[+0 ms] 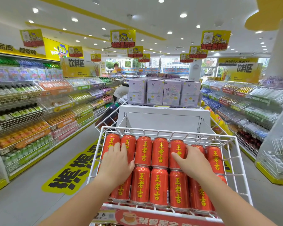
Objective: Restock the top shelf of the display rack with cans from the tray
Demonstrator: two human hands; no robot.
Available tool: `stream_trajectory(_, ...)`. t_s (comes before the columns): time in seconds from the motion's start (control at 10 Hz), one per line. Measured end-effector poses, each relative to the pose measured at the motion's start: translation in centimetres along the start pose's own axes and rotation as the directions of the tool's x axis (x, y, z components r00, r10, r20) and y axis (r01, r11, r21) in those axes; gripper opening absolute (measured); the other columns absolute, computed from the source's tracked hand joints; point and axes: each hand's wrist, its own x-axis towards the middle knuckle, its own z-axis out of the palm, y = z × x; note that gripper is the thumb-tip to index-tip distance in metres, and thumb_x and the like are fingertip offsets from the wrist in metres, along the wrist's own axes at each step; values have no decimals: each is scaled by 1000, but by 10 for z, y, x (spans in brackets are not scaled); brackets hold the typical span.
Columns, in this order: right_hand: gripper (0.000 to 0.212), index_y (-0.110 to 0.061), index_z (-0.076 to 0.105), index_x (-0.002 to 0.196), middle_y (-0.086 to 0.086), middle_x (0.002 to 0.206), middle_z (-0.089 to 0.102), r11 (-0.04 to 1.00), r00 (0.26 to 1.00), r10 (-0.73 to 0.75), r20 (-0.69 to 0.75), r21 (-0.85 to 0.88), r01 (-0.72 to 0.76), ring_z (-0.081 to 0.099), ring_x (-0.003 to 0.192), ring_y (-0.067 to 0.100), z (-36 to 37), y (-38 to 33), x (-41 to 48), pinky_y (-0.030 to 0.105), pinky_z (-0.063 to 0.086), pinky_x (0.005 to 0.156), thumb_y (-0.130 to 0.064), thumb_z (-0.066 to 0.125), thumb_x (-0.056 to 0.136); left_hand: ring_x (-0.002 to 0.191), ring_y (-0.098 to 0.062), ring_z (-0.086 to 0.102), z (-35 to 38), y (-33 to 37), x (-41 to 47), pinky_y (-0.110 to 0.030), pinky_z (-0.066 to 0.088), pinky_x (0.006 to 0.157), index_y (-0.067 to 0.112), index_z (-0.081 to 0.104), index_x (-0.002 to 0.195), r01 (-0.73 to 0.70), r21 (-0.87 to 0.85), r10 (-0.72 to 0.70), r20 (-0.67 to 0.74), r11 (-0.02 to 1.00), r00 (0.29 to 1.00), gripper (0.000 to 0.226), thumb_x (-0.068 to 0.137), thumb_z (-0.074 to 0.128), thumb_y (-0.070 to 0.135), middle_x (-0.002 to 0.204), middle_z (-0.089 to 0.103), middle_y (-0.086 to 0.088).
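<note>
Head view: looking down an aisle over a white wire basket shelf (240, 168) packed with red cans (159, 152).
Price strip: red label (162, 218) along the shelf's near edge, a tea-cup picture on it; part of a price tag shows at its left.
Left hand (116, 162): palm down, fingers spread flat over the cans at the left of the shelf, spanning the far row and the near row; resting on them, not clamped round any one can.
Right hand (189, 160): fingers curled over the top of a far-row can toward the right, thumb pointing left across the can beside it; pressing on it, grip not closed round it as far as can be told.
Cans: lying on their sides in two rows, yellow characters facing up, touching one another side to side, filling the shelf wall to wall.
Tray: cannot tell where it is; none in sight.
Behind shelf: white display unit (163, 118), with pale purple cartons (163, 93) in a row on top.
Left aisle: tilted wire shelves of bottled drinks (31, 111); yellow floor sticker (75, 168) with black characters.
Right aisle: more drink shelves (245, 108).
Overhead: yellow hanging signs (122, 38) under a white ceiling with round spot lights.
</note>
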Motion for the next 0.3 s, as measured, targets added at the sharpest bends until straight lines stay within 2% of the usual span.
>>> stream_trajectory(0.1,81,-20,47,138,5,134,58,955,996,-82,-25,-287,71,56,125,27,-1,-5,-12,46,45,105,-79,39,82,150,-33,23,-4,-9,-11,-51,23,122,11,9,161,-62,53,51,183,997,982,103,80,12,74,163,25,-13)
stream_trajectory(0.2,95,-15,25,157,10,161,35,902,991,-130,-14,-417,113,34,147,30,-3,-12,-33,52,26,119,-78,29,86,156,-34,1,-8,-12,-19,-58,8,124,20,-5,162,-120,54,102,264,991,959,104,77,7,79,170,1,-12)
stream_trajectory(0.3,97,-18,7,162,12,169,13,864,988,-142,61,-480,154,17,154,32,3,-20,-63,53,15,123,-78,23,88,156,-36,-5,2,-14,-37,-61,4,122,25,-3,162,-181,83,157,241,980,958,94,89,25,77,170,-5,-13)
